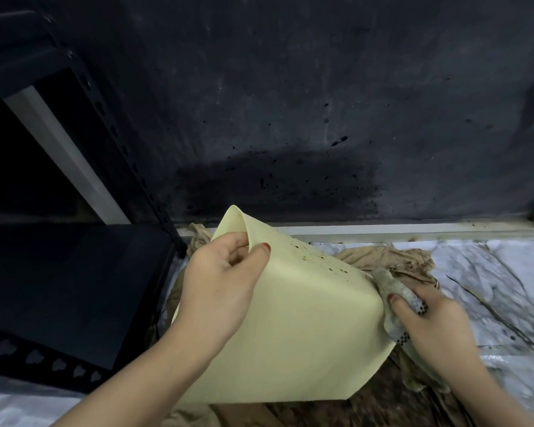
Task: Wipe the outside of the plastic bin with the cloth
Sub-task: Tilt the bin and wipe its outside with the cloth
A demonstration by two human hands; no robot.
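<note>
Dark spattered wall [290, 103] behind; my left hand [221, 272] grips the bin [290, 328] rim; right hand [429, 322] presses the bunched cloth [392, 291] against its side; mid-wipe, I judge; next, sweep toward the speckled face.

We find open room to the right, over the crumpled plastic sheeting [490, 288]. On the left a black metal shelf [74, 272] stands close beside the tilted bin [290, 328] (its upright post almost meets the rim). Behind, a dark wall [290, 103] closes the way, and a beige garment [398, 260] lies bunched underneath.
</note>
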